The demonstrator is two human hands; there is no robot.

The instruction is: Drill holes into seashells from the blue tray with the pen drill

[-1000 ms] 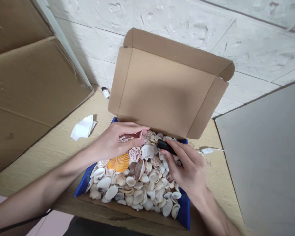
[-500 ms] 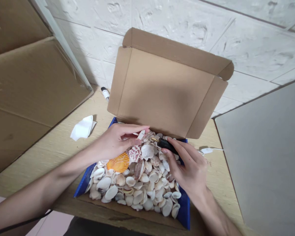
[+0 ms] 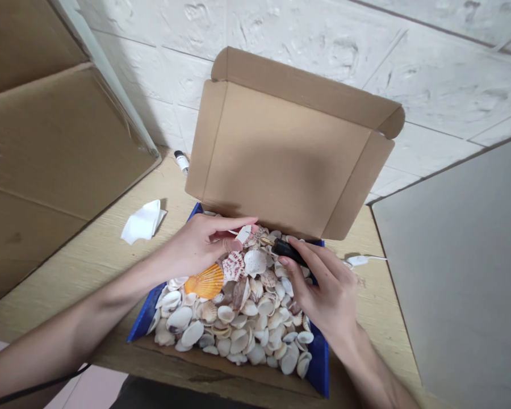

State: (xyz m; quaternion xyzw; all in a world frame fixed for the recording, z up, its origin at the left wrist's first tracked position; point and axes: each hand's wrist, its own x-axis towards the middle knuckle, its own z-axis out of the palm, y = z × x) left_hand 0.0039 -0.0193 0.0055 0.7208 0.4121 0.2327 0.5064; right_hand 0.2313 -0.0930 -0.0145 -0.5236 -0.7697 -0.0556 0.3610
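My left hand [image 3: 215, 238] pinches a small white shell [image 3: 244, 233] between thumb and fingers, above the back part of an open box. Its pale face is turned partly toward me. In my right hand [image 3: 323, 278] is a black mini drill [image 3: 287, 250], its brass-coloured tip pointing left toward the shell. A thin bit seems to reach the shell's edge; I cannot tell whether they touch. Below both hands lie many seashells [image 3: 247, 324], mostly white. Among them are a large orange scallop shell [image 3: 205, 282] and a purple-speckled one [image 3: 233, 266], close under my left hand.
The cardboard box has blue sides [image 3: 318, 363] and a raised brown lid [image 3: 281, 159] leaning toward the white wall. A crumpled tissue [image 3: 142, 222] and a small black-capped bottle [image 3: 181, 162] are on the left. A white cable connector [image 3: 357, 260] lies right. Large cardboard [image 3: 46, 147] stands left.
The white shell in my left fingers has tilted slightly, and more of its face shows. My right hand and the drill have hardly moved.
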